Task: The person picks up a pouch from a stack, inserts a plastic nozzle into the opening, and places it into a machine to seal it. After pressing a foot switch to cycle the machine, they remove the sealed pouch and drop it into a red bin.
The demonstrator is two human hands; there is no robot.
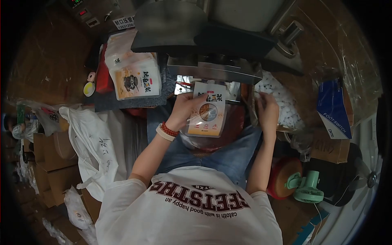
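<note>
My left hand (183, 112) is closed on a printed pouch (207, 109), thumb across its front. The pouch is upright, with a clear round window and orange and white printing. It sits just in front of a metal machine bar (216, 72), over my lap. My right hand (268, 112) is at the edge of a heap of small white plastic pieces (281, 100) in a clear bag. Its fingers are curled together, and whatever is between them is hidden. On the left, a stack of similar pouches (136, 79) lies on a grey cloth-covered surface (164, 83).
A control box (92, 16) with lit displays stands at upper left. A blue foot switch box (335, 108) and a green fan (309, 188) are on the right. A white sack (96, 147) and cardboard boxes (55, 167) stand at left.
</note>
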